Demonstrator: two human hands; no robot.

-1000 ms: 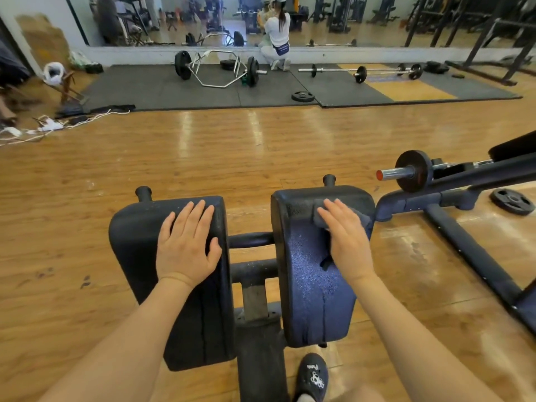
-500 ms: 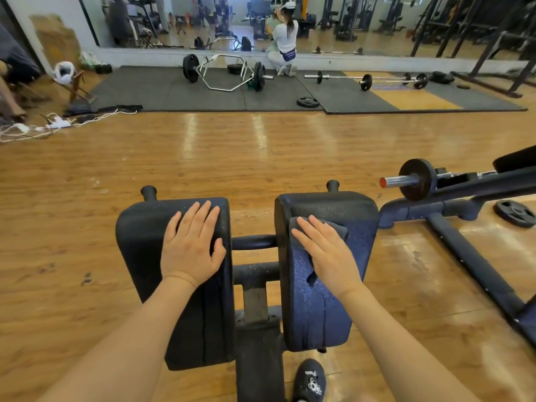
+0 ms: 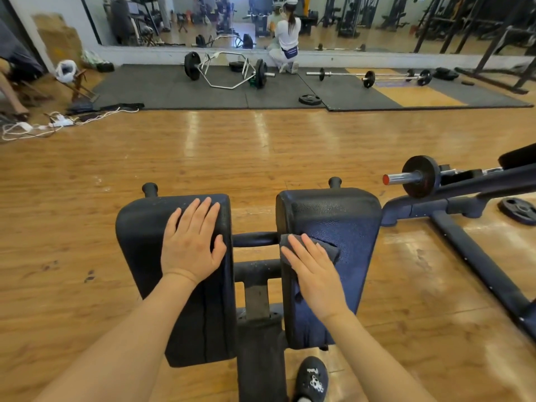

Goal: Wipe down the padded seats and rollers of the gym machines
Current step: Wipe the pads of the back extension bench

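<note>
Two black padded seats stand side by side on a dark machine frame in front of me. My left hand (image 3: pixel 192 242) rests flat, fingers straight, on the left pad (image 3: pixel 145 242). My right hand (image 3: pixel 314 274) presses a grey cloth (image 3: pixel 329 249) onto the left part of the right pad (image 3: pixel 348 221), near its inner edge. Most of the cloth is hidden under my palm. The right pad's surface looks wet and shiny.
A dark metal frame (image 3: pixel 478 262) with a plate-loaded bar (image 3: pixel 417 177) runs along the right. A loose weight plate (image 3: pixel 517 210) lies on the wooden floor. Barbells and a hex bar (image 3: pixel 226 71) sit on mats by the mirror. My shoe (image 3: pixel 311 378) is below the pads.
My right hand has slid the cloth down and to the left across the right pad, from its upper middle to its inner edge. The left hand has stayed in place.
</note>
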